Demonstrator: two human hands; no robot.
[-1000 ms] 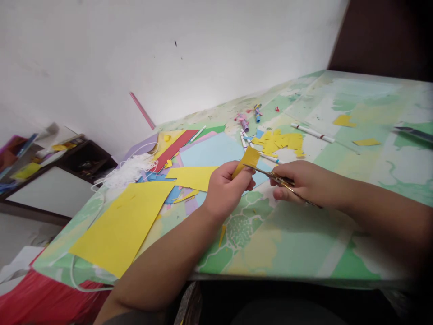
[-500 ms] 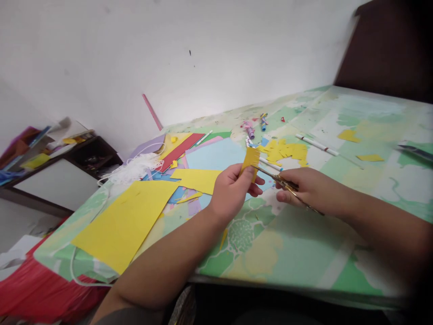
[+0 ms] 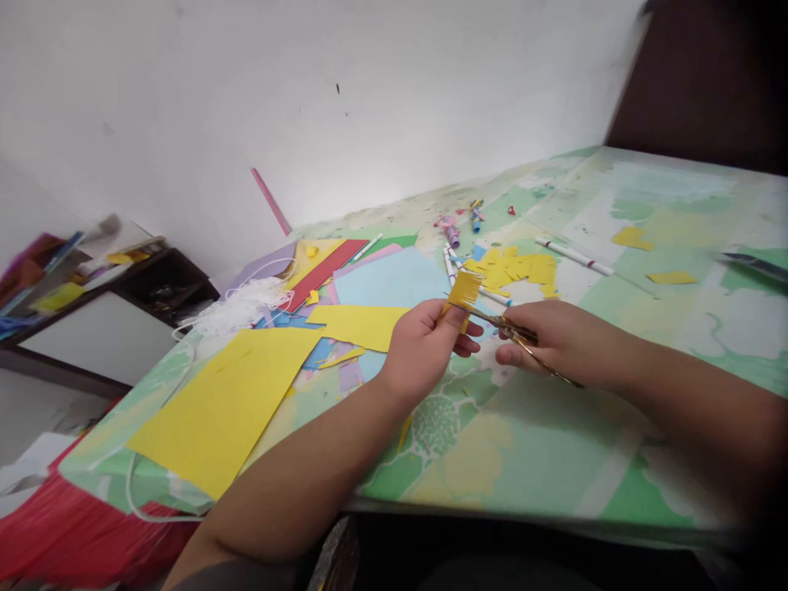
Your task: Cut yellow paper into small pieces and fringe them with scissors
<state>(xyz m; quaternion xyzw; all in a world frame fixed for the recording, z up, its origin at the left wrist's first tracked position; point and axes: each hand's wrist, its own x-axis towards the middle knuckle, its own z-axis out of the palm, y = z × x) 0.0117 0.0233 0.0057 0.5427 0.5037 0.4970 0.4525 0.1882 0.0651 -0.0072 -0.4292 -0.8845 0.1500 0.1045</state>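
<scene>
Between thumb and fingers, my left hand (image 3: 424, 345) pinches a small yellow paper strip (image 3: 463, 291) whose right edge is cut into a fringe. My right hand (image 3: 554, 341) is closed round gold-coloured scissors (image 3: 523, 336), and their blades reach to the strip just above my left thumb. A yellow paper piece (image 3: 363, 326) lies beside my left hand, partly behind it. Further left is a large yellow sheet (image 3: 227, 402). Beyond my hands lie fringed yellow scraps (image 3: 514, 269).
On the patterned tablecloth (image 3: 554, 460) lie white string (image 3: 246, 304), a red strip (image 3: 326, 273), light blue paper (image 3: 387, 279), a marker (image 3: 574, 256), small rolled paper figures (image 3: 451, 232) and a dark blade-like tool (image 3: 757, 267). A shelf (image 3: 104, 328) stands at left.
The strip leans further right and shows more of its fringe. The scissors' blades have shifted slightly left along with my right hand. The whole view has moved a little.
</scene>
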